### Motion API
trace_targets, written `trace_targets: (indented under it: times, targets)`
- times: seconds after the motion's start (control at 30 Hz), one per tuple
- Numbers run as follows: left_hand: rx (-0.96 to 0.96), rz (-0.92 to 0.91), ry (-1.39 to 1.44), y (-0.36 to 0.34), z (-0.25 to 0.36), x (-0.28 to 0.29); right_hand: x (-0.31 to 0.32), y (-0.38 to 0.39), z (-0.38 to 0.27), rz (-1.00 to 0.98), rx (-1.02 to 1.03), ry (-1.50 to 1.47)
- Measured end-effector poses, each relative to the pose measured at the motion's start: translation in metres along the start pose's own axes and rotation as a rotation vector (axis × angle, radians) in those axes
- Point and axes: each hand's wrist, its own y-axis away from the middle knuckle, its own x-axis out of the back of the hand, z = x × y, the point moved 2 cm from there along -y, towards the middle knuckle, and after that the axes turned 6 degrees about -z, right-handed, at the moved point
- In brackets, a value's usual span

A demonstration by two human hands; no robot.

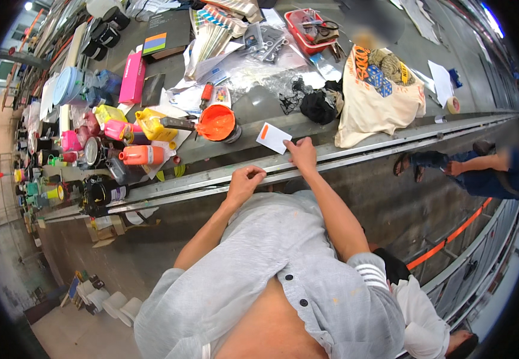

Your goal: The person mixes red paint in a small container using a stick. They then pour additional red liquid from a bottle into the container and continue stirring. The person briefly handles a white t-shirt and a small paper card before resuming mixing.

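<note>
My right hand (303, 155) pinches the lower right corner of a small white card (275, 139) between thumb and fingers. An orange swatch marks the card's left side. The card is over the near edge of the grey table (253, 96). Lower and to the left, my left hand (246, 183) is closed with its fingertips together; whether anything is between them I cannot make out. Beyond it stands an open tub of orange paint (216, 123), with a spatula (177, 123) lying against its rim.
A printed cream cloth (379, 99) hangs over the table's edge at right, beside black cloth (319, 106). Several paint bottles and jars (143, 155) crowd the left. Farther back are colour swatch fans (208, 45) and a red basket of tools (309, 33). Another person (481, 167) is at right.
</note>
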Motion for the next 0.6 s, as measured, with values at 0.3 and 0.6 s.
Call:
trace_targets:
  times: [0.3,0.6]
  targets:
    - [-0.088,0.238,0.106,-0.013,-0.024,0.016,-0.036,-0.047,0.010,0.088,0.209,0.185]
    - [-0.089,0.179,0.119,-0.084,0.040,-0.045,0.147,-0.041,0.023,-0.295,0.421,-0.399]
